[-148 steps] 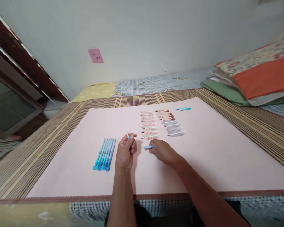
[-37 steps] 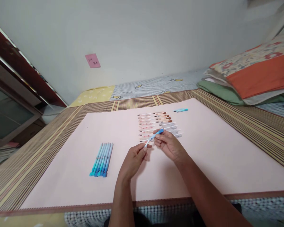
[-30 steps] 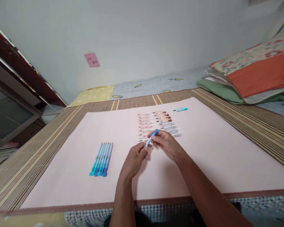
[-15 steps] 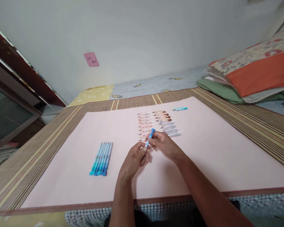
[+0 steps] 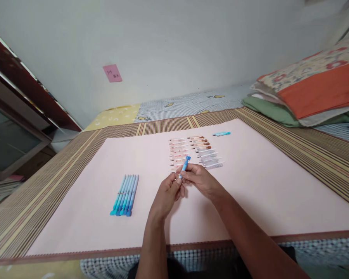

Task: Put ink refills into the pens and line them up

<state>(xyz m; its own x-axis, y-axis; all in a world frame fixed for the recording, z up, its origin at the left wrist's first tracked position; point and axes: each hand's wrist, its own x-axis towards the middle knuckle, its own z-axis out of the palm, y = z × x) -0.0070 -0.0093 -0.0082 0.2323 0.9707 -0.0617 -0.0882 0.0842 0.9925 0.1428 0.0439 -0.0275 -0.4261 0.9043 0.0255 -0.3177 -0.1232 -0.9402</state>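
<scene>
Above the pale pink sheet (image 5: pixel 81 217), near its middle, I see the blue pen (image 5: pixel 185 164) held by both hands. Writing first: the pink note (image 5: pixel 112 73) on the wall (image 5: pixel 192 46) bears dark handwriting in two spots, too small for me to read; any print on the pens is likewise unreadable at this size. Containers: at far left I note a cabinet (image 5: pixel 6 135) with a glassy panel; I cannot make out its contents. Appearance of the held pen: deeper blue, blocky head pointing away from the wearer, lighter blue body, pale lower part with a small dark mark; it slants, and the fingers hide its lower tip from me. Grip: the right hand (image 5: pixel 202 178) pinches the body between thumb and fingers; the left hand (image 5: pixel 165 190) is closed on the pale end, thumb on top. On the sheet I log a row of blue pens (image 5: pixel 125 195) lying side by side left of the hands; just beyond the hands, pink-patterned pens (image 5: pixel 178 150), brown-ended pens (image 5: pixel 202 144) and grey translucent pens (image 5: pixel 211 158); farther off to the right, turquoise pieces (image 5: pixel 221 134).
</scene>
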